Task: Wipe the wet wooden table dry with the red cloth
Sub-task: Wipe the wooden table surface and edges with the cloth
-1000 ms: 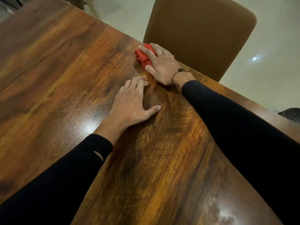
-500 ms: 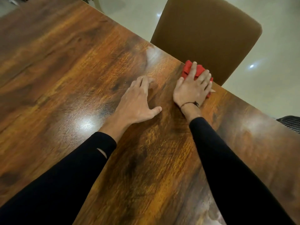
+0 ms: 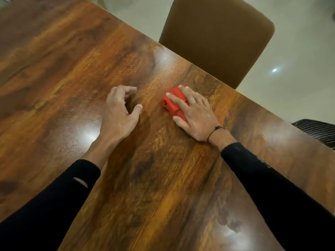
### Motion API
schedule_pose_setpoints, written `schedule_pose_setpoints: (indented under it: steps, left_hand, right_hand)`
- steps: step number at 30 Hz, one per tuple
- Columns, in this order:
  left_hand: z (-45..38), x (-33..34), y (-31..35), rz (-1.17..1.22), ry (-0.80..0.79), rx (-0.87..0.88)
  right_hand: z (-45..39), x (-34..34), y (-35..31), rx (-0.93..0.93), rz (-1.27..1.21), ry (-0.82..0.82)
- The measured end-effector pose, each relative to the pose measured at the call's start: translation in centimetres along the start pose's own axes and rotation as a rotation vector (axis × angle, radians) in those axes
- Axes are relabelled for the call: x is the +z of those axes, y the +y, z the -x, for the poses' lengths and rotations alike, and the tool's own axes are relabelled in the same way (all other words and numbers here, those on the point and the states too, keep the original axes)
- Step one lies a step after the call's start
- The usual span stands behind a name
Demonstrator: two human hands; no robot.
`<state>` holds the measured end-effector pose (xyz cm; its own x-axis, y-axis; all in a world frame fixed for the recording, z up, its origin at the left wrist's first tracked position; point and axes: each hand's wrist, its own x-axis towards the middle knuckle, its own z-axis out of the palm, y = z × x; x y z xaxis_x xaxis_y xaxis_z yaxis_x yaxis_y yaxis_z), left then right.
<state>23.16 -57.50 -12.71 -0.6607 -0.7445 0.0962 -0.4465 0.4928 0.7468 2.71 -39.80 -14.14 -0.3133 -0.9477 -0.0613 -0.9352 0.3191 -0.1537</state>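
Your right hand [image 3: 194, 114] lies flat on the bunched red cloth [image 3: 173, 103], fingers straight and spread over it and thumb alongside its near end, pressing it down onto the glossy dark-brown wooden counter [image 3: 54, 69] rather than curling round it. The cloth sits a little toward one o'clock of the picture's centre, close to the counter's far edge, with its folds showing past your fingertips on the nine o'clock side. Your left hand [image 3: 120, 113] is at nine o'clock of the cloth, apart from it, holding nothing; its fingers are loosely curled with the tips toward the wood and the thumb held out toward the cloth, and whether the tips touch the surface is hard to tell. A thin dark cord bracelet [image 3: 214, 132] circles your right wrist, and both forearms are in black long sleeves [image 3: 272, 192], the left one showing a small slit near the cuff. Pale sheen marks the counter at twelve o'clock of the cloth and again at five o'clock near the bottom edge of the picture. Beyond the far edge, at twelve to one o'clock, stands a brown upholstered chair back [image 3: 217, 38] on a pale glossy floor [image 3: 299, 60], and a dark mesh object [image 3: 317, 130] shows at three o'clock.
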Motion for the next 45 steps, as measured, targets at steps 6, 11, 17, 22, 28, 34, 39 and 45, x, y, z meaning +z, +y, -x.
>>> schedule_pose_setpoints:
  steps: [6, 11, 17, 22, 28, 34, 39, 45]
  left_hand:
    - [1.8, 2.4, 2.0, 0.015, 0.003, 0.034]
    - [2.4, 2.7, 3.5, 0.079, 0.027, 0.05]
    - [3.0, 2.4, 4.6, 0.047, -0.08, 0.099]
    - [3.5, 2.4, 5.2, 0.074, -0.081, 0.091]
    - [4.5, 2.9, 6.7, 0.069, -0.055, 0.119]
    - [7.1, 4.3, 9.2, 0.052, -0.13, 0.188]
    - [9.4, 5.3, 10.8, 0.08, -0.154, 0.201]
    - [12.7, 7.3, 12.2, 0.016, -0.143, 0.207]
  right_hand:
    - [-3.3, 1.2, -6.7, 0.537, -0.107, 0.175]
    - [2.8, 2.3, -9.0, 0.137, -0.093, 0.144]
    - [11.8, 1.3, -2.5, 0.178, -0.074, 0.051]
    - [6.1, 0.9, -3.9, 0.612, -0.122, 0.145]
    - [6.2, 1.9, -8.9, 0.31, -0.115, 0.119]
    - [17.1, 2.9, -7.0, 0.123, -0.079, 0.07]
    - [22.3, 1.3, 0.8, 0.271, -0.084, 0.032]
    - [15.4, 0.3, -1.2, 0.628, -0.165, 0.124]
